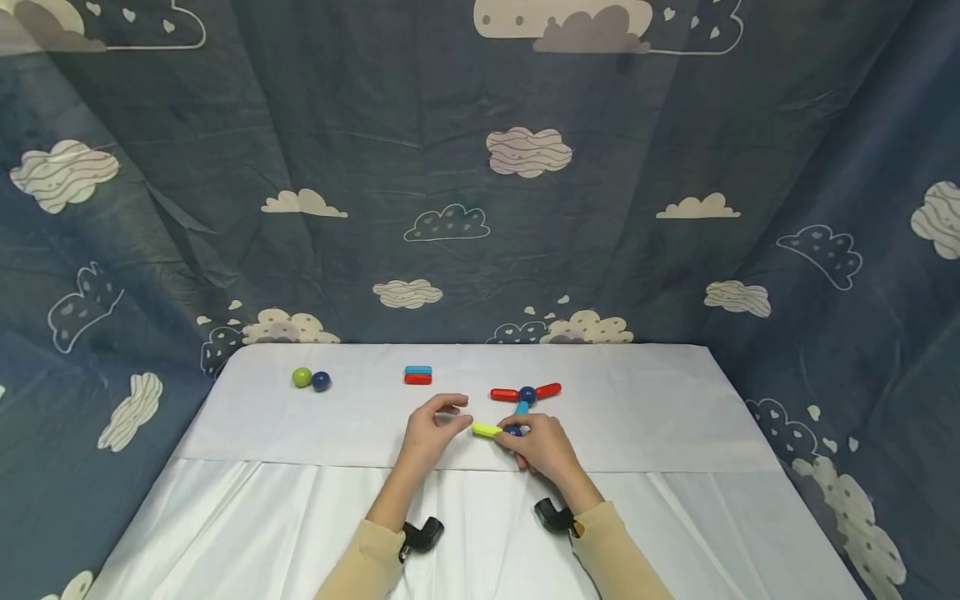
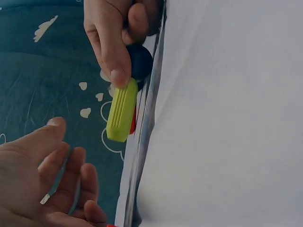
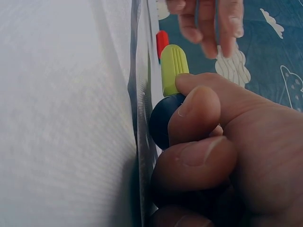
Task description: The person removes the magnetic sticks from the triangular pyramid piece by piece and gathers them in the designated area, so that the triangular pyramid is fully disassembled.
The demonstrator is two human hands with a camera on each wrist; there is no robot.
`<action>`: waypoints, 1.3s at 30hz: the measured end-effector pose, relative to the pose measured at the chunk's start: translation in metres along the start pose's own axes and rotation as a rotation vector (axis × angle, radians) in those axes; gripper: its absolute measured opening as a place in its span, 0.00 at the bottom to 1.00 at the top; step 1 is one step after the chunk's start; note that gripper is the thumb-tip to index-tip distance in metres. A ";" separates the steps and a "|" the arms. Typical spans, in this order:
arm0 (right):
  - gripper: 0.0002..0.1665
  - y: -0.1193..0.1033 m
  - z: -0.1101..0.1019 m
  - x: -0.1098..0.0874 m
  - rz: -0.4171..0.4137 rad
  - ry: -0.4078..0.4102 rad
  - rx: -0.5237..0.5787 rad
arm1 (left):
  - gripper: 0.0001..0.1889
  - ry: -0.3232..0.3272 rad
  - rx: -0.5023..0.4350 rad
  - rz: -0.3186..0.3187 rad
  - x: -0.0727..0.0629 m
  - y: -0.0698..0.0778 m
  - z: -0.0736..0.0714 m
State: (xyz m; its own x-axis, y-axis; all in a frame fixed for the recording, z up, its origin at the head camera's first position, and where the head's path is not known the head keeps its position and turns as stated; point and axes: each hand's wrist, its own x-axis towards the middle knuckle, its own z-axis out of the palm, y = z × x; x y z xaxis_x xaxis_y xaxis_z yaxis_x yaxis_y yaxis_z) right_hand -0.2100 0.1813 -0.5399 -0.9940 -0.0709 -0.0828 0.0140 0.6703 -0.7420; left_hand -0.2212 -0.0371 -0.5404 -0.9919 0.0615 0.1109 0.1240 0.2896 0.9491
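My right hand (image 1: 549, 448) grips a dark blue ball (image 3: 163, 120), its thumb lying against a yellow-green rod (image 2: 122, 111) that sticks out of the ball. From that ball a light blue rod (image 1: 522, 407) leads back to a second dark blue ball (image 1: 528, 395). Two red rods spread from the second ball, a left one (image 1: 504, 394) and a right one (image 1: 549, 390). My left hand (image 1: 431, 435) is held apart from the free end of the yellow-green rod, fingers loosely bent and holding nothing. Part of the gripped ball is hidden behind my right fingers.
Farther back on the white table (image 1: 637, 408) lie a loose light blue rod (image 1: 417, 369) and a red rod (image 1: 417, 379) side by side. To the left sit a green ball (image 1: 302, 377) and another dark blue ball (image 1: 321, 382). A cloud-patterned curtain (image 1: 450, 167) hangs behind.
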 end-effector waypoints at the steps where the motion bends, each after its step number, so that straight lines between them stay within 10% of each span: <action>1: 0.16 0.000 0.000 0.000 -0.003 -0.002 -0.003 | 0.17 -0.011 0.009 -0.001 -0.001 -0.002 0.002; 18: 0.16 0.001 0.001 -0.002 -0.013 -0.036 -0.028 | 0.14 -0.164 0.278 0.102 -0.006 -0.016 0.008; 39: 0.21 0.016 -0.020 0.004 -0.057 -0.259 0.137 | 0.10 -0.148 0.238 0.070 -0.005 -0.013 0.005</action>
State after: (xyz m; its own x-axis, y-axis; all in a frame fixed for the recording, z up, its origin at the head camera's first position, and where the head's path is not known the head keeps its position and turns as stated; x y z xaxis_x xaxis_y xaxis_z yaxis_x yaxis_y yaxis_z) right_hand -0.2161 0.2065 -0.5384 -0.9331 -0.3035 -0.1928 -0.0086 0.5550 -0.8318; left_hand -0.2175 -0.0363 -0.5552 -0.9684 0.2225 0.1126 0.2117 0.4946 0.8429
